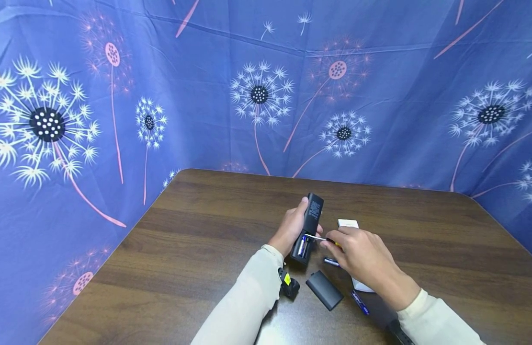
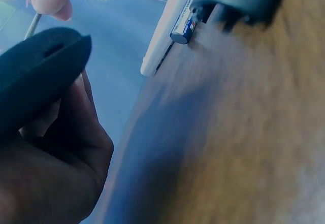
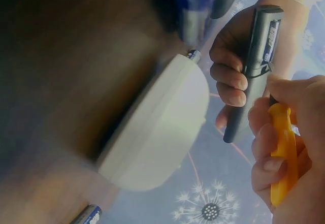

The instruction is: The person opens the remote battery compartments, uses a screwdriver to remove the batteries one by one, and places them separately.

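My left hand (image 1: 290, 229) grips a black remote control (image 1: 313, 215), its back turned up and its battery bay uncovered. A blue-and-silver battery (image 1: 302, 246) lies in that bay. My right hand (image 1: 366, 256) holds a screwdriver by its yellow handle (image 3: 285, 153), fingers curled round it in the right wrist view. The thin metal shaft (image 1: 316, 237) reaches across to the remote, its tip at the upper end of the bay beside the battery. In the left wrist view the remote's dark end (image 2: 43, 71) hides most of the left fingers.
The black battery cover (image 1: 324, 290) lies on the wooden table (image 1: 184, 239) in front of the hands. Loose batteries lie nearby, one (image 1: 332, 261) beneath the right hand and another (image 1: 360, 303) nearer me. A white device (image 3: 157, 127) sits partly under the right hand.
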### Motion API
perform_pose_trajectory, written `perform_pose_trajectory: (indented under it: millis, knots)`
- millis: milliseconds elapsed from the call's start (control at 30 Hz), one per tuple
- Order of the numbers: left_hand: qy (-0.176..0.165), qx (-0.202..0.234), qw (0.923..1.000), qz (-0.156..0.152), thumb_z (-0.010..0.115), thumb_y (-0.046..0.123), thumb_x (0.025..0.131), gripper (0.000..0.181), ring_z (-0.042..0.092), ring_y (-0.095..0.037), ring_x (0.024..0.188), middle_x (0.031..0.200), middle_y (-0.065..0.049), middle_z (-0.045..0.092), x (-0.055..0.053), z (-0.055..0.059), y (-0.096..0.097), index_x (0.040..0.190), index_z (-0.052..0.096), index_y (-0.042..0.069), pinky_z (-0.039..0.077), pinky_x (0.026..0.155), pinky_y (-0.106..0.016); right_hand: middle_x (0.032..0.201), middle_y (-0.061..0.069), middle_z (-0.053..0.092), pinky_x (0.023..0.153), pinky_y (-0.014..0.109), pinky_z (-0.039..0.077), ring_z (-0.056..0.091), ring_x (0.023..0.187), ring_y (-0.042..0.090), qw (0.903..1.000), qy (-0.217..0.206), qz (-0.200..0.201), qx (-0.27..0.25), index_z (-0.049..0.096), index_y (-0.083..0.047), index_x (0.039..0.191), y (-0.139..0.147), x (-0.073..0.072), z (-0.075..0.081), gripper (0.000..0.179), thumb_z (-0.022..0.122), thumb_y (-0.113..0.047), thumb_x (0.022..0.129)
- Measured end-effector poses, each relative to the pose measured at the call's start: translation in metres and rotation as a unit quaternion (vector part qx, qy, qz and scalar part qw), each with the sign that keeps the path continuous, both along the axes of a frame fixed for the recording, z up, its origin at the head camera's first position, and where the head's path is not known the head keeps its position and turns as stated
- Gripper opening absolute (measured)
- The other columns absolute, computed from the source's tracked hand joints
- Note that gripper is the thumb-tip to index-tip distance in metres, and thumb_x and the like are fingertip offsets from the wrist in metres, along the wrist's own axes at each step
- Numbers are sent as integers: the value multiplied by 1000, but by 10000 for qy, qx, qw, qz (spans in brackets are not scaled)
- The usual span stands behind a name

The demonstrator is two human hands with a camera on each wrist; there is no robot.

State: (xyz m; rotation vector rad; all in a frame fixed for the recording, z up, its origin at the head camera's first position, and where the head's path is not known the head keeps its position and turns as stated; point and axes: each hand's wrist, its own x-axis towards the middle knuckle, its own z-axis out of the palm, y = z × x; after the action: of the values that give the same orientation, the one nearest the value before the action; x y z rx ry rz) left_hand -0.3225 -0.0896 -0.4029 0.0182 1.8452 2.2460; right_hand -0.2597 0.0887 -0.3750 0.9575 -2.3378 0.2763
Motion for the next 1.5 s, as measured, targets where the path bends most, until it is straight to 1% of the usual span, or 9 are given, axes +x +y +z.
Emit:
perform_pose_trajectory:
  millis: [100, 333, 400, 567, 700, 800, 1100, 1367, 1500]
  knots:
    - [26, -30, 10000, -82, 33, 59, 104, 63, 66, -18, 61, 79, -15, 70, 0, 0, -1, 118, 64, 6, 55, 58, -31, 64, -16, 46, 44, 24, 34, 37, 52, -1, 9999, -133, 25, 64, 65, -20, 77, 0, 0, 1, 18, 80, -24, 85]
    - [49, -72, 9997, -247, 37, 62, 102, 64, 66, -18, 61, 79, -15, 70, 0, -1, -1, 120, 63, 6, 55, 59, -31, 67, -16, 53, 44, 21, 35, 39, 53, -3, 9990, -414, 102, 130, 69, -18, 80, 0, 0, 4, 13, 79, -20, 86]
    - [31, -89, 9996, -248, 39, 63, 101, 64, 66, -18, 61, 79, -15, 70, 0, -2, 0, 119, 64, 7, 55, 58, -31, 65, -17, 51, 44, 21, 34, 38, 53, -3, 9989, -424, 113, 151, 66, -19, 77, 1, 0, 4, 16, 79, -20, 86]
    - [96, -247, 9993, -246, 39, 65, 100, 66, 67, -19, 62, 79, -15, 71, -1, -4, 1, 117, 64, 6, 56, 59, -32, 60, -19, 41, 43, 21, 32, 35, 51, -2, 9992, -308, 196, 190, 58, -23, 69, 3, 0, 4, 27, 80, -20, 85]
    - [207, -460, 9985, -210, 36, 67, 100, 69, 69, -20, 64, 81, -14, 72, -1, -3, 0, 120, 64, 7, 56, 61, -32, 59, -19, 38, 42, 22, 32, 33, 51, -2, 9994, -132, 250, 174, 55, -24, 66, 3, 1, 4, 32, 81, -19, 84]
    - [211, -535, 9981, -231, 35, 68, 100, 70, 70, -20, 65, 81, -13, 72, 0, -2, 0, 120, 64, 8, 56, 62, -33, 59, -19, 37, 42, 22, 31, 33, 51, -2, 9995, -11, 277, 122, 52, -25, 64, 4, 1, 2, 35, 82, -18, 82]
    - [164, -413, 9987, -256, 37, 66, 100, 68, 69, -20, 62, 79, -15, 72, 0, -1, 2, 118, 64, 7, 56, 60, -32, 60, -18, 42, 42, 24, 35, 35, 52, -3, 9994, 152, 312, 85, 54, -24, 65, 7, -1, -2, 31, 81, -22, 80]
    - [128, -380, 9990, -195, 37, 67, 100, 67, 69, -21, 64, 81, -15, 72, 0, -3, 1, 121, 63, 9, 56, 60, -32, 64, -15, 52, 42, 26, 40, 41, 53, -2, 9988, 291, 389, 114, 64, -21, 72, 7, -2, -4, 17, 80, -22, 80]
    - [119, -375, 9990, -205, 36, 67, 100, 67, 68, -20, 64, 81, -15, 72, 0, -3, 1, 121, 63, 9, 56, 61, -32, 64, -16, 53, 43, 26, 40, 42, 54, -3, 9988, 269, 383, 109, 66, -20, 74, 8, -1, -3, 15, 80, -22, 81]
